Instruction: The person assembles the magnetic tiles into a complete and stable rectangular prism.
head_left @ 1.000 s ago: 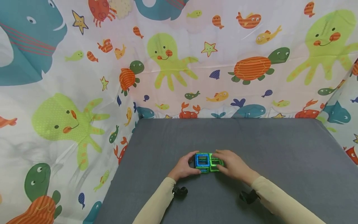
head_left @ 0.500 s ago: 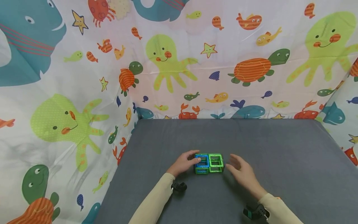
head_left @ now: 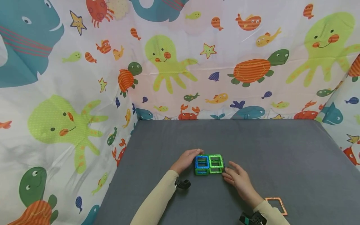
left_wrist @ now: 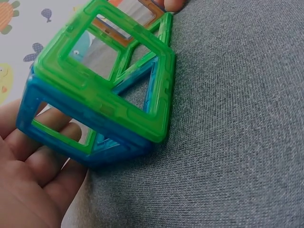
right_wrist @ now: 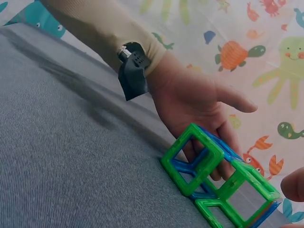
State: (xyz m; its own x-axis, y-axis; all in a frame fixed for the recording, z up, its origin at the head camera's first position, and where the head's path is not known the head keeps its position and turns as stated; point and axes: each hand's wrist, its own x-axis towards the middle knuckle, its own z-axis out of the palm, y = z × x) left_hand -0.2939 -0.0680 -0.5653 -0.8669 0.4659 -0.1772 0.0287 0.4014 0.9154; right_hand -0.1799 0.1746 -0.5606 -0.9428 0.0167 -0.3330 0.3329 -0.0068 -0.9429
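Observation:
Two joined cubes of see-through magnetic tiles stand on the grey table, a blue-topped cube (head_left: 202, 162) on the left and a green-topped cube (head_left: 216, 162) on the right. My left hand (head_left: 187, 160) lies along the left side of the blue cube. In the left wrist view, the left hand (left_wrist: 33, 175) has its fingers behind the blue side tile (left_wrist: 61, 126). Beside the right end of the green cube is my right hand (head_left: 239, 182), fingers extended and fingertips close to it; contact is unclear. At the right wrist view's edge only fingertips (right_wrist: 294, 185) of that hand show.
A loose orange square tile (head_left: 277, 204) lies flat by the right forearm, partly covered by the sleeve. In the left wrist view, an orange tile (left_wrist: 137, 16) shows at the cubes' far end. A sea-animal curtain (head_left: 174, 62) bounds the grey table (head_left: 270, 150) behind and at both sides.
My right hand has come off the top of the green cube and moved to its right side. The left thumb has left the blue tile. The orange tile has come into view by the right forearm.

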